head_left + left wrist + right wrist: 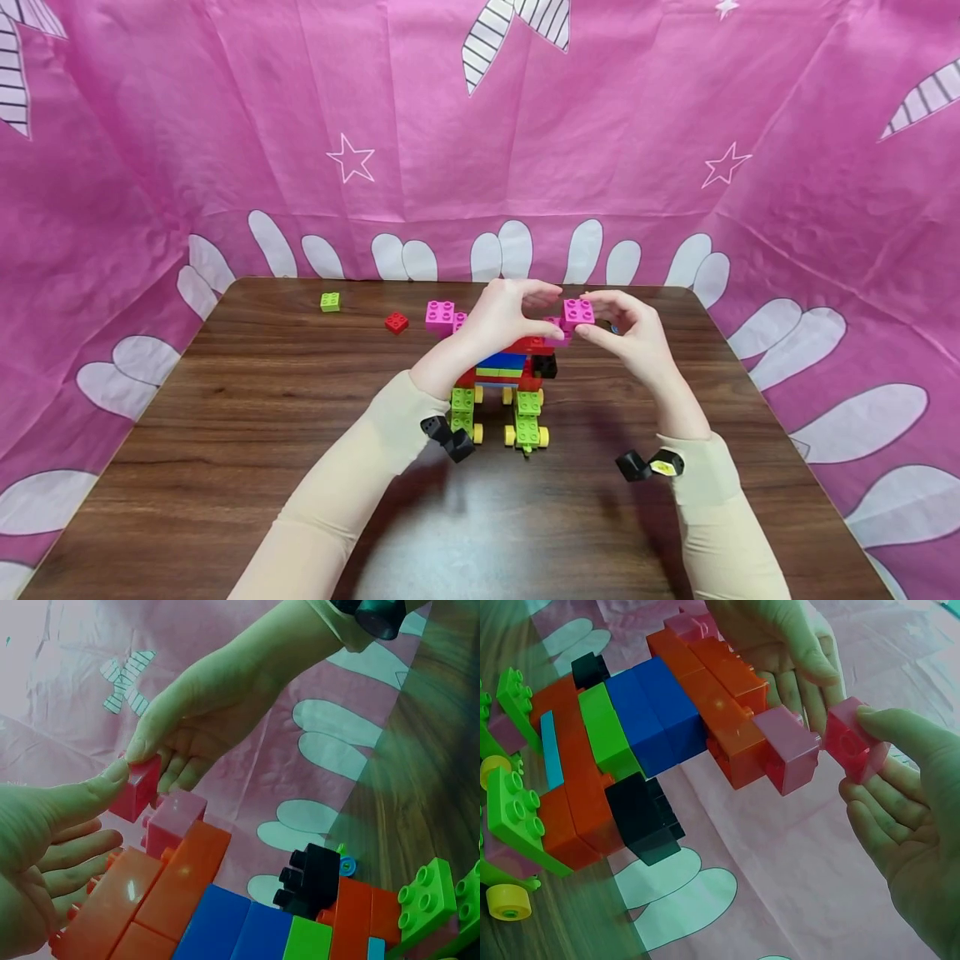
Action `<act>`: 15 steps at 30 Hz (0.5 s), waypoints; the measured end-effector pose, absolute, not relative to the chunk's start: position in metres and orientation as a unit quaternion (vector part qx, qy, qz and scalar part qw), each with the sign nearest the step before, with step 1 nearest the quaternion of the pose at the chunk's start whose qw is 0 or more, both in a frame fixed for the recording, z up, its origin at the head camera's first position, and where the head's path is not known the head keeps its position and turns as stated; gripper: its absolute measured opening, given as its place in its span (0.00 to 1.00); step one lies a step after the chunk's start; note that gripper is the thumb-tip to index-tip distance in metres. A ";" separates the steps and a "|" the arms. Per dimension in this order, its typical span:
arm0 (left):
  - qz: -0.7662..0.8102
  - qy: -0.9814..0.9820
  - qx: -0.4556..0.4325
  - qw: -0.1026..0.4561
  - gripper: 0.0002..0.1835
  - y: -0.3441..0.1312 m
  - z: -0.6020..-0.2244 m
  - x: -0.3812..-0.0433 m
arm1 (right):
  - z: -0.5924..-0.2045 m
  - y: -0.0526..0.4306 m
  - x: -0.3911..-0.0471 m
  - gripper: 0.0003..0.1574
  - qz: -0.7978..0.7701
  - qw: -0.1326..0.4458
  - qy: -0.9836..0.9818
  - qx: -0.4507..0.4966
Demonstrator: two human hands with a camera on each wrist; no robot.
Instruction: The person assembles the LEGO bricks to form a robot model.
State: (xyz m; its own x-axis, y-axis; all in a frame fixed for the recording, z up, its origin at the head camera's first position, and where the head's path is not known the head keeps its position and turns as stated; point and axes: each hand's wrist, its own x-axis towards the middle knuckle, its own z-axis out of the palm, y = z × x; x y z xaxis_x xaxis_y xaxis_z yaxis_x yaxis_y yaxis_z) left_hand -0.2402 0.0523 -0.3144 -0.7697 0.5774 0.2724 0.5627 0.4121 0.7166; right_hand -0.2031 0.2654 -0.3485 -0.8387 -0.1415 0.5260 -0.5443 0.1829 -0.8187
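A pink brick (578,312) is pinched between the thumb and fingers of my right hand (633,337). It sits right at the studs of another pink brick (789,746) on the model's right end, slightly tilted in the right wrist view. The standing model has red bricks on top, blue bricks (501,361) in the middle, black bricks (641,821) at its sides and lime-green plates (528,417) on yellow wheels (543,436) below. My left hand (498,317) reaches over the top with fingers extended, its thumb near the pinched brick. Its forearm hides part of the model's left side.
A lime-green brick (330,302) and a red brick (397,322) lie on the wooden table (247,400) at the back left. Pink patterned cloth (637,125) hangs behind and around the table. A small blue piece (614,328) shows behind my right hand.
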 end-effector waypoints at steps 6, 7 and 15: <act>0.408 0.849 0.335 0.022 0.30 0.053 -0.317 -0.244 | -0.351 0.267 -0.205 0.22 0.602 0.152 -0.749 0.231; 0.406 0.850 0.335 0.024 0.30 0.053 -0.318 -0.245 | -0.352 0.268 -0.205 0.22 0.600 0.149 -0.751 0.230; 0.389 0.858 0.333 0.042 0.31 0.056 -0.320 -0.245 | -0.355 0.270 -0.206 0.21 0.588 0.137 -0.763 0.229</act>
